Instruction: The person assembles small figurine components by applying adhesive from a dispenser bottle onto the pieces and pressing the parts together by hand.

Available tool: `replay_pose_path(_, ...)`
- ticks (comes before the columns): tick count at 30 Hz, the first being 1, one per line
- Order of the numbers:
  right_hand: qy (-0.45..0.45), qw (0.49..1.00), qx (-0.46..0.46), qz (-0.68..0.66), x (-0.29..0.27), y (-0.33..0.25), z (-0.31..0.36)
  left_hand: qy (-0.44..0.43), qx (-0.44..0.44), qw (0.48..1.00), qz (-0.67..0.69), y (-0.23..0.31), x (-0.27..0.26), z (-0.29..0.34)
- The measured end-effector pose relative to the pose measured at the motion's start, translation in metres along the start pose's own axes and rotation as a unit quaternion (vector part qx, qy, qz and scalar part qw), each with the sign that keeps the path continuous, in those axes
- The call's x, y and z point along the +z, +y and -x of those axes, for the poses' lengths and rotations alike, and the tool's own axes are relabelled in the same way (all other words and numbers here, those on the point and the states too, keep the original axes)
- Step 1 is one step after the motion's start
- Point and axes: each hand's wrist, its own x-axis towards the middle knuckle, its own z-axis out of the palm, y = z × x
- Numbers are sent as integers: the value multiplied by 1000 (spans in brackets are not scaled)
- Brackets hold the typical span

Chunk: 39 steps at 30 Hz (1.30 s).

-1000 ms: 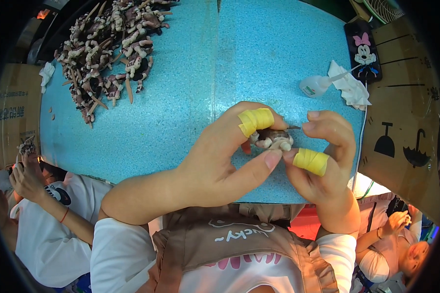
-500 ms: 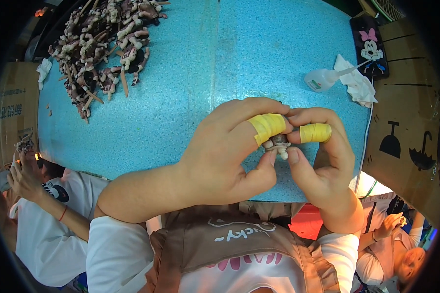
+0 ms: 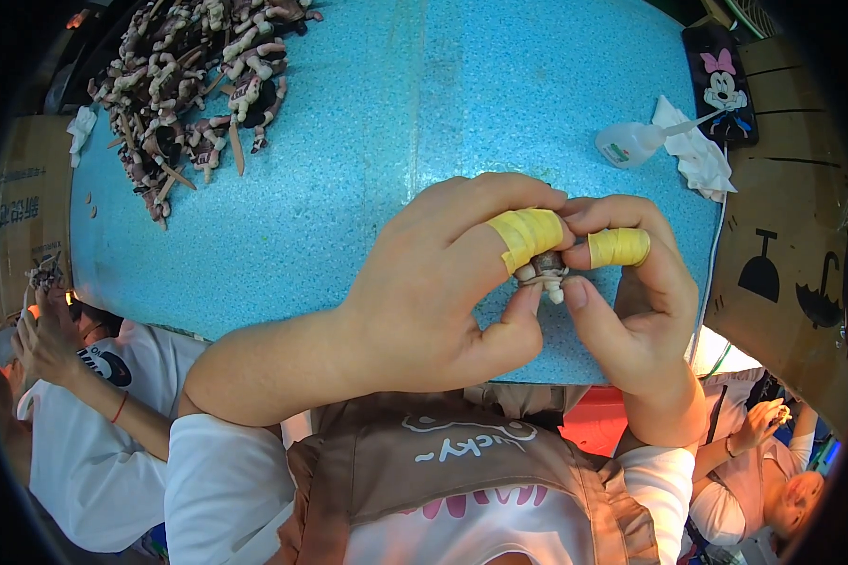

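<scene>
A person in a brown apron (image 3: 481,471) and white sleeves bends both hands over a small brown-and-cream figurine (image 3: 545,273) above the near edge of a speckled blue worktop (image 3: 349,169). The left hand (image 3: 433,282) holds the figurine between its thumb and a finger wrapped in yellow tape (image 3: 526,235). The right hand (image 3: 645,301), with yellow tape of its own, closes in from the other side, its fingers (image 3: 601,311) curled with a narrow gap; whether they grip the figurine or only touch it, one cannot tell. The figurine's pale, knobby end points down between the two thumbs.

At the far left of the worktop, a heap of similar figurines (image 3: 174,94) lies jumbled, with flat tan sticks (image 3: 236,149) among them. Two tiny round pieces (image 3: 91,205) sit near the left edge, below a crumpled white tissue (image 3: 81,130). At the far right, a white bottle (image 3: 628,144) with a long thin nozzle lies tilted beside a second tissue (image 3: 705,171), the nozzle reaching toward a black case (image 3: 721,89) with a cartoon mouse in a pink bow. Cardboard boxes (image 3: 782,198) flank both sides. At lower left, a co-worker's hand (image 3: 52,348) holds up a small object; at lower right, another co-worker's hand (image 3: 756,428) is raised.
</scene>
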Motion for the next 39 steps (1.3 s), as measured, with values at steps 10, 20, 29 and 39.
replay_pose_path(10,24,999,-1,31,7,-1,3,-9,4,999,-45,3,0,1)
replay_pose_path(20,10,999,-20,45,4,2,-1,-12,-7,998,-63,4,2,0)
replay_pose_path(29,23,998,-6,56,3,2,0,-34,-66,996,42,3,1,0)
replay_pose_path(39,-31,985,-55,159,1,1,-5,-5,-386,821,421,19,-8,-4)
